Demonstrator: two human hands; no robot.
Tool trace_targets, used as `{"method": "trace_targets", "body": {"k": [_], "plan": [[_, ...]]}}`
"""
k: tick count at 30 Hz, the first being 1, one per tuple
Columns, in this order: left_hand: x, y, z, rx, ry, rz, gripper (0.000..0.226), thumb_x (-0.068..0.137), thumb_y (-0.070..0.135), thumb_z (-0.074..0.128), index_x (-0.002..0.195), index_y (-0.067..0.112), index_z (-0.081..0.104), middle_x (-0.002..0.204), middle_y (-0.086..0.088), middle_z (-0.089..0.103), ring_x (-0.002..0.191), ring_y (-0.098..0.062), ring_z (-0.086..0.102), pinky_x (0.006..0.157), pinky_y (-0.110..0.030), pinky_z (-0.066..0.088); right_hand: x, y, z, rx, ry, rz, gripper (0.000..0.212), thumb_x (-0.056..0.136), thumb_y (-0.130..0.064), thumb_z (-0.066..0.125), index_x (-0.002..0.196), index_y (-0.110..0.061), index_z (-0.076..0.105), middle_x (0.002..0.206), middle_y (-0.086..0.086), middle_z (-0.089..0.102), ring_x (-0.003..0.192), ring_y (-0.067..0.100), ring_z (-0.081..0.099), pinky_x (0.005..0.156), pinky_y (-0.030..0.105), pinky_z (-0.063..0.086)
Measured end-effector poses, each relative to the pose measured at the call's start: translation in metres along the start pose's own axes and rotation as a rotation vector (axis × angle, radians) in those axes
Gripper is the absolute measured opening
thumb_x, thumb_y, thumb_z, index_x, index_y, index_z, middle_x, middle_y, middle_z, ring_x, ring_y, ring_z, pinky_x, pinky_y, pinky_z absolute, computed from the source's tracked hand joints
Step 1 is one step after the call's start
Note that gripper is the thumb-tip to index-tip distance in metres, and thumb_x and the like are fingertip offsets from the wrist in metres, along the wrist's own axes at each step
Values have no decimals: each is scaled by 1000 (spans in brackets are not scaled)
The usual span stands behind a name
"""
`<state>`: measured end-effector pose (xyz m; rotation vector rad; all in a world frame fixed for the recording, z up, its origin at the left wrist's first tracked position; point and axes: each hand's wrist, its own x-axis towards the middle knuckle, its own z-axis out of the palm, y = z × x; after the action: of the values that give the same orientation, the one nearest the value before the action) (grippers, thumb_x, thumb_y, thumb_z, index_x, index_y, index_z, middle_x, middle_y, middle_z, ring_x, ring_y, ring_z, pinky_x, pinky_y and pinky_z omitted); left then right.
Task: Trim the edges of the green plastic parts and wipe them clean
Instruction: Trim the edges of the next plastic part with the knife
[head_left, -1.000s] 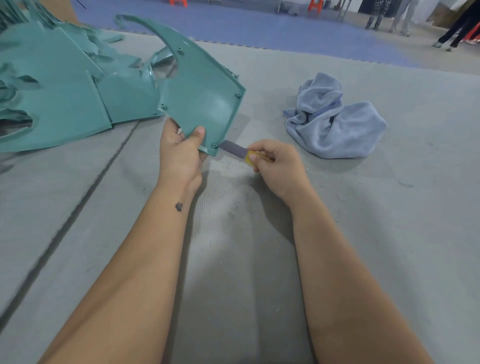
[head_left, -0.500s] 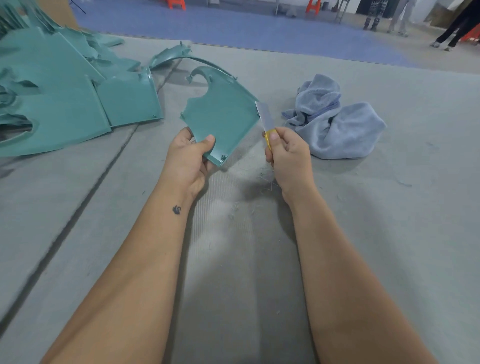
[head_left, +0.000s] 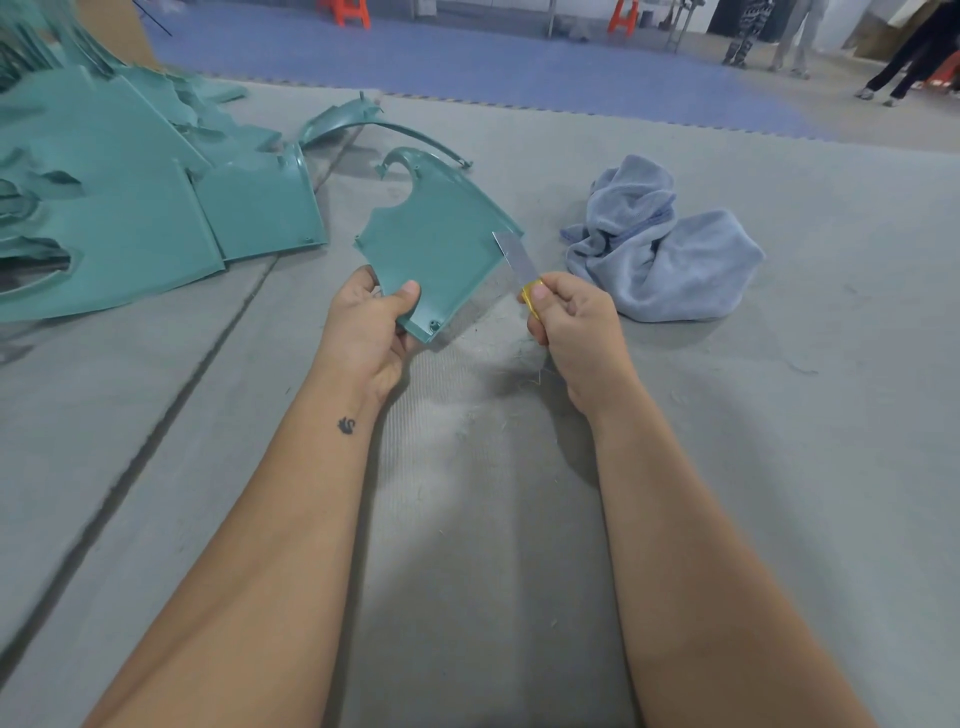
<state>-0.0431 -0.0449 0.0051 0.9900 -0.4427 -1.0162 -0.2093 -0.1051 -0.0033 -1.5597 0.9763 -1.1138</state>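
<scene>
Trimming blade (head_left: 514, 257) against panel edge (head_left: 485, 283)

Two bare forearms reaching up from the lower frame, left hand (head_left: 371, 322) at centre — thumb on top, pinching the part (head_left: 441, 249), right hand (head_left: 576, 327) just right of centre — curled round the knife (head_left: 517, 265)

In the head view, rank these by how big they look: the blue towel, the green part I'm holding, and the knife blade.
Largest to smallest:
1. blue towel
2. held green part, close to the towel in apparent size and nearer the camera, so this order is unsure
3. knife blade, clearly smallest
</scene>
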Motion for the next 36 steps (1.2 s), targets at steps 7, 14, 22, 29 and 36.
{"method": "trace_targets", "body": {"k": [7,14,22,29,36], "plan": [[2,1,1,-82,18,9,26,96,-8,44,101,14,57,90,-1,72,73,-15,72,59,-33,60,-6,-3,3,-198,-222,14,28,97,-9,53,73,-20,64,52,-7,41,53,11,32,55,26,28],[7,1,-1,-193,54,31,26,96,-10,43,103,11,57,100,-6,68,80,-17,70,70,-31,60,-12,-9,5,-254,-275,-5,26,93,-11,57,72,-24,65,54,-1,47,53,12,40,58,27,36],[5,6,-3,-261,-3,89,32,97,-8,43,109,17,58,100,-1,71,87,-15,71,69,-29,58,-7,-12,3,-804,95,-45,23,94,-28,51,90,-24,74,91,-5,71,96,22,58,86,34,42],[-6,3,7,-108,-224,-40,32,95,-9,41,109,14,58,97,-4,73,81,-17,72,64,-28,59,-8,-26,11,106,82,-2,20,98,-35,53,87,-30,69,76,-20,66,62,-1,56,64,17,42],[-10,1,9,-54,-259,-86,33,96,-9,40,112,14,58,100,-7,72,83,-19,72,64,-29,60,-8,-24,11,222,113,-31,19,97,-27,58,81,-22,67,62,-13,62,51,4,51,53,13,43]]}}
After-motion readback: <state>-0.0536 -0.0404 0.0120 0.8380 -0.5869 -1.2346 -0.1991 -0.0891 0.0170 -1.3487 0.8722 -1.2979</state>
